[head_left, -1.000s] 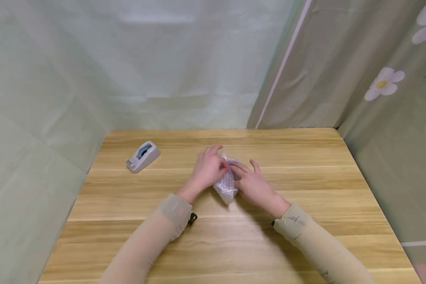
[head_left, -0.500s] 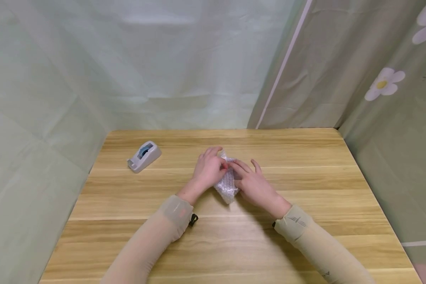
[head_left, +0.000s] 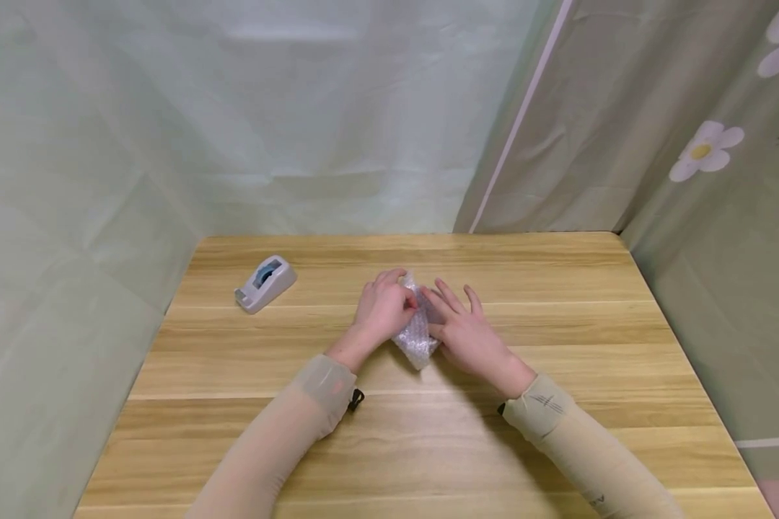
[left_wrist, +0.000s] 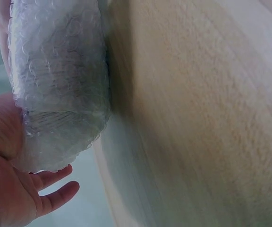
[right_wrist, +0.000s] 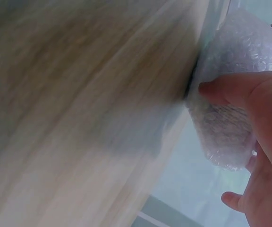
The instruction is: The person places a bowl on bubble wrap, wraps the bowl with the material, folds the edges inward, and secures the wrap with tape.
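A small bundle in clear bubble wrap (head_left: 417, 344) lies on the table between both hands; through the film a greyish, finely lined thing shows, its kind not discernible. From the left side the left hand (head_left: 381, 306) holds the bundle, thumb and a finger together at its top edge, other fingers reaching past the far end. On the opposite side is the right hand (head_left: 465, 330), its fingers spread and fairly straight. Its thumb (right_wrist: 230, 89) lies along the side of the wrap (right_wrist: 225, 127), while the index finger touches near the top. The bundle's underside is hidden.
A white tape dispenser (head_left: 266, 285) with a blue-hubbed roll stands at the table's back left. Behind the wooden table (head_left: 389, 461) hangs a pale curtain (head_left: 337, 115), with a flowered one on the right.
The right hand's fingers have spread apart and lifted somewhat from the top of the bubble-wrapped bundle. The left hand keeps its hold, with hardly any movement.
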A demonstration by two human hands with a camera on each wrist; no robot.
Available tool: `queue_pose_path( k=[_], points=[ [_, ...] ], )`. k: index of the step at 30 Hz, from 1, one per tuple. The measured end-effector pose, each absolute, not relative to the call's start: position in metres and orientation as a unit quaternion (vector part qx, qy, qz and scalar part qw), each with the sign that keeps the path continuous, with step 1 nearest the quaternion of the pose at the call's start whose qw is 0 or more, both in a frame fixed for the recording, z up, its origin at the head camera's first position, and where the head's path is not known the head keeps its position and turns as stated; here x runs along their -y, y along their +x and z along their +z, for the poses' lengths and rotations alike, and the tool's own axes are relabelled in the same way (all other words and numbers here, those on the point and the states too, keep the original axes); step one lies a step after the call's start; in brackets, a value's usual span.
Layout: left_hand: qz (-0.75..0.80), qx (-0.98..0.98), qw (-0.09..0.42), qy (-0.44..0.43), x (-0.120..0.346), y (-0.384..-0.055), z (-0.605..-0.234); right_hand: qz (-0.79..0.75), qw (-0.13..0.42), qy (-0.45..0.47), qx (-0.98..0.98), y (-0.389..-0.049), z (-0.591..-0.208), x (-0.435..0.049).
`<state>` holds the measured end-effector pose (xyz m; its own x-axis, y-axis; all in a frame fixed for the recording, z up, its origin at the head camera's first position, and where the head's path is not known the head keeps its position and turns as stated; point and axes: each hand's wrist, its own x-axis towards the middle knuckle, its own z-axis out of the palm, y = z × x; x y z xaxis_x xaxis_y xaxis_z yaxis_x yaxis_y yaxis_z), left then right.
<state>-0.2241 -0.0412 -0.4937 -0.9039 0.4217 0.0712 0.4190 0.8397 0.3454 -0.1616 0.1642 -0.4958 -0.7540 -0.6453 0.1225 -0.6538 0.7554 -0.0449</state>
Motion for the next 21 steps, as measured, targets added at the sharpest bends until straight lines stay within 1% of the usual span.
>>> queue_pose_path(
  k=[14,21],
  points=[
    [0.173,-0.959,0.003,0.223,0.042,-0.222,-0.493,0.044,0.066,0.343,0.936,-0.16,-0.486,-0.166],
    [0.166,-0.961,0.002,0.222,0.041,-0.223,-0.493,0.062,0.096,0.321,0.94,-0.161,-0.483,-0.166]
  ],
)
